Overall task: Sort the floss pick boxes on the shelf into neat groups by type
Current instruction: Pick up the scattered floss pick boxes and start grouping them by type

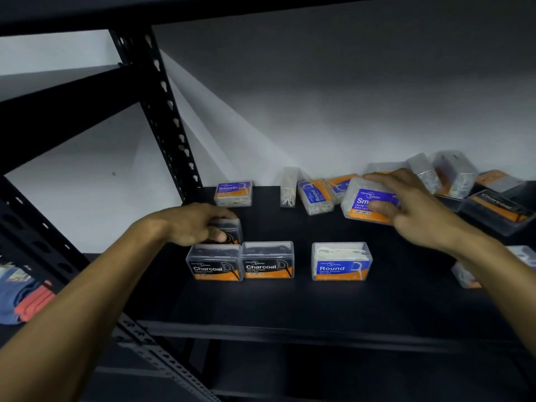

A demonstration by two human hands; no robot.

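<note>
Two Charcoal boxes (215, 263) (268, 261) stand side by side at the front of the dark shelf (290, 309), and a Round box (341, 262) stands to their right. My left hand (200, 224) grips a third Charcoal box (230, 231) just behind the left one. My right hand (412, 207) holds a purple Smooth box (367, 203), tilted and lifted, thumb on its front. Another Smooth box (233, 193) stands at the back left. A Round box (315, 197) lies tilted at the back, next to a box standing on end (288, 187).
A jumble of clear boxes (452, 175) is piled at the back right against the white wall, with a Charcoal box (499, 210) lying there. Another box (467, 275) shows beneath my right forearm. A black perforated upright (171, 120) stands at the left. Folded cloth (26, 297) lies lower left.
</note>
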